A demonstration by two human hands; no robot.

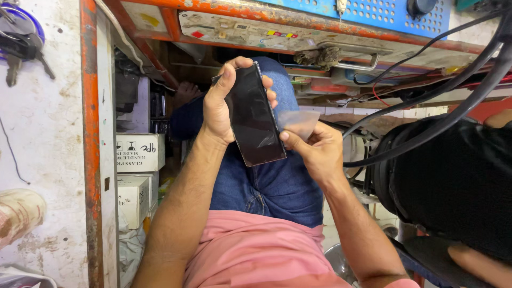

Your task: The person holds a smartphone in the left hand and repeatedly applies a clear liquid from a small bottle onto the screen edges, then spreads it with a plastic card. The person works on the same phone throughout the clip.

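My left hand [216,104] grips a black smartphone [253,117] by its long edge, screen facing me, held over my lap in blue jeans. My right hand [314,149] pinches a thin, clear film [298,122] that peels away from the phone's right edge. The thumb of that hand rests against the lower right side of the phone. The film curls upward and to the right, partly see-through.
A worn orange workbench edge [277,24] with a metal drawer handle [354,64] hangs above. Thick black cables [458,106] sweep across the right. White cardboard boxes [140,152] stack at the left under the bench. Keys [18,45] hang on the left wall. Another person's dark clothing [453,181] fills the right.
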